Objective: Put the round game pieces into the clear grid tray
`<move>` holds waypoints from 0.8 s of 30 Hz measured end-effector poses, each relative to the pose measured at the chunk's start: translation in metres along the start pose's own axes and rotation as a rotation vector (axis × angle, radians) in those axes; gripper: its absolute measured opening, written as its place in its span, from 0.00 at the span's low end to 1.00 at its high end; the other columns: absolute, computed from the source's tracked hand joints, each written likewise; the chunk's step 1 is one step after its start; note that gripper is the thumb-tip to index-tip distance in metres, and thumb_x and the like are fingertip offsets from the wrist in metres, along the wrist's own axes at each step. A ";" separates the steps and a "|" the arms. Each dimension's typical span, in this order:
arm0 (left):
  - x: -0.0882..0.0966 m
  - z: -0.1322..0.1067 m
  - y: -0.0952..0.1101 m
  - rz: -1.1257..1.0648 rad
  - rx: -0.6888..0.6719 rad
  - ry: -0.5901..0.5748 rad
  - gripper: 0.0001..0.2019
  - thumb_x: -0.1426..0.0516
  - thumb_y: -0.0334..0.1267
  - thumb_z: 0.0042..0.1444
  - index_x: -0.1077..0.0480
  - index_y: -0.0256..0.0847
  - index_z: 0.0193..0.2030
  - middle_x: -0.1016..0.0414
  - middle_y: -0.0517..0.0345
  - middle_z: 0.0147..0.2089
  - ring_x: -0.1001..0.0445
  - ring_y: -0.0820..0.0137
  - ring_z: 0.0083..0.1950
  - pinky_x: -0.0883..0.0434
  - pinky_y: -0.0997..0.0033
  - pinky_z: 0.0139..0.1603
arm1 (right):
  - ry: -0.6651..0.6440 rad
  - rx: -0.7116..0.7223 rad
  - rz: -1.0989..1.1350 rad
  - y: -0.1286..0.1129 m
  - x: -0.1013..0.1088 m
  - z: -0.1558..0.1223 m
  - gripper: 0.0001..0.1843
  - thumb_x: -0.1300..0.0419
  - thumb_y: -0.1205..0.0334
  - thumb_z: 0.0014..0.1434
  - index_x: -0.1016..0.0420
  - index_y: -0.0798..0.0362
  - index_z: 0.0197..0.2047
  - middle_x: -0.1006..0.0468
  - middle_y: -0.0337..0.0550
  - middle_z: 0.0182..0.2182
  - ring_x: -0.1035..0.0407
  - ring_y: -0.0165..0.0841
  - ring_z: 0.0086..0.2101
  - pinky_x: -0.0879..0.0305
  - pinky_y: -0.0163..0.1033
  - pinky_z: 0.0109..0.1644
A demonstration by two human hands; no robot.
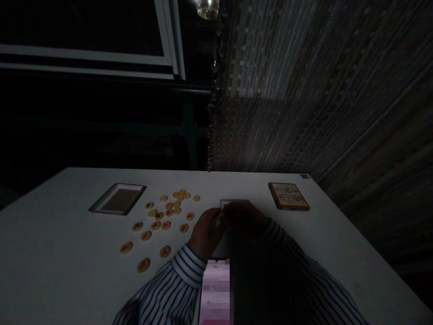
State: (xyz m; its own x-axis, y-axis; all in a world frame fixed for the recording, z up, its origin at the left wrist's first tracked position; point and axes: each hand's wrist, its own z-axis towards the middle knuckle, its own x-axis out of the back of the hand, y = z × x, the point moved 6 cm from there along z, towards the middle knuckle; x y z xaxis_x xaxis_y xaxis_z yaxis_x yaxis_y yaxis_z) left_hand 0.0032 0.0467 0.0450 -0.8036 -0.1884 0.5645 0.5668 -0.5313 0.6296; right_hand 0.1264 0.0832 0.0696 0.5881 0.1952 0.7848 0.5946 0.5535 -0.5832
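Observation:
My left hand (204,232) and my right hand (246,217) meet over the middle of the white table (84,271). Their fingers are curled together, and whatever is between them is too dark to make out. Just behind the fingers shows the edge of a pale, thin-rimmed rectangular thing (235,201), mostly covered by the hands. To the left of my left hand lie several round Chinese chess pieces (183,228). Some show red or black characters; others look blank on top.
An open shallow box part (118,198) lies at the back left, a box lid with printed characters (290,197) at the back right. Below my wrists, a lit phone (215,289) shows a timer. A string curtain (270,90) hangs behind the table.

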 end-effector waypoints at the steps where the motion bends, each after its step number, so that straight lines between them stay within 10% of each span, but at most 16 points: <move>1: 0.000 0.000 0.000 -0.003 -0.004 0.002 0.16 0.48 0.33 0.50 0.40 0.40 0.47 0.30 0.50 0.44 0.31 0.66 0.46 0.30 0.63 0.45 | -0.008 0.015 0.029 -0.002 -0.001 0.000 0.07 0.44 0.63 0.51 0.28 0.55 0.34 0.23 0.41 0.29 0.29 0.29 0.31 0.35 0.33 0.33; 8: 0.008 0.000 -0.002 -0.047 0.083 0.086 0.15 0.45 0.34 0.49 0.37 0.40 0.45 0.29 0.51 0.42 0.30 0.66 0.45 0.30 0.62 0.44 | 0.086 0.051 0.334 -0.006 0.002 0.002 0.09 0.45 0.60 0.51 0.30 0.57 0.34 0.24 0.45 0.30 0.30 0.30 0.31 0.34 0.34 0.34; 24: 0.004 -0.005 -0.027 -0.785 0.677 0.176 0.13 0.40 0.37 0.39 0.31 0.35 0.34 0.24 0.53 0.32 0.26 0.70 0.35 0.29 0.72 0.38 | 0.267 -0.026 0.247 0.000 -0.007 0.005 0.09 0.45 0.58 0.52 0.28 0.54 0.34 0.24 0.43 0.29 0.30 0.29 0.29 0.34 0.33 0.33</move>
State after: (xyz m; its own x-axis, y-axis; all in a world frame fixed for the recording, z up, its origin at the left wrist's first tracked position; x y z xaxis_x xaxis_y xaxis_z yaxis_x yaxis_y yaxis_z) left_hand -0.0159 0.0565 0.0273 -0.9735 -0.1372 -0.1828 -0.1854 0.0066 0.9826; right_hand 0.1195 0.0860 0.0647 0.8364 0.1002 0.5388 0.4280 0.4948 -0.7563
